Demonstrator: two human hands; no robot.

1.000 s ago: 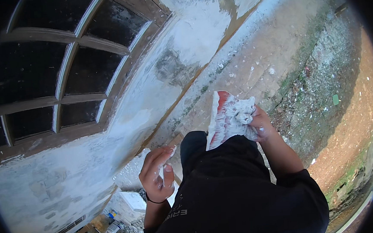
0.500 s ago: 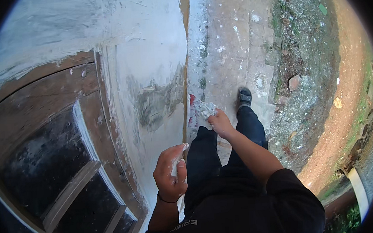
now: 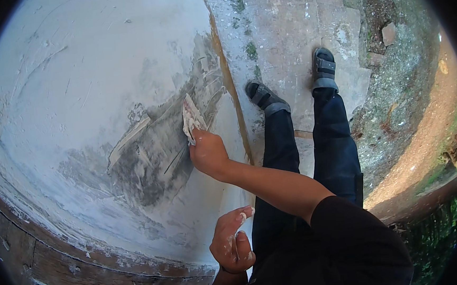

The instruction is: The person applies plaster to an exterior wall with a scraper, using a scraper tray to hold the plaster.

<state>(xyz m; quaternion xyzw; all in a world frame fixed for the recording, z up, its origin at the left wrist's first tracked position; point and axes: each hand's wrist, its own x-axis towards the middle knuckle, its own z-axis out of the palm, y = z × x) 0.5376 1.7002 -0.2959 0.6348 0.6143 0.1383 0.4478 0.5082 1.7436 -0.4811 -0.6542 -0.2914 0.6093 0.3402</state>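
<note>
My right hand grips a putty spreader coated in white paste with reddish patches, held at a rough grey patch on the white plastered wall. It looks very close to the surface; whether it touches is hard to tell. Below it, my left hand is loosely curled with thumb and index finger a little apart, white paste on their tips, nothing else visible in it, in front of my dark trousers.
A weathered wooden frame with dark panes runs along the lower left. My sandalled feet stand on stained paving beside the wall's base. Mossy, gritty ground and an orange soil strip lie to the right.
My view has swung from window and path to the wall patch. My right hand with the spreader has moved left onto the wall area; my left hand now sits lower and further right.
</note>
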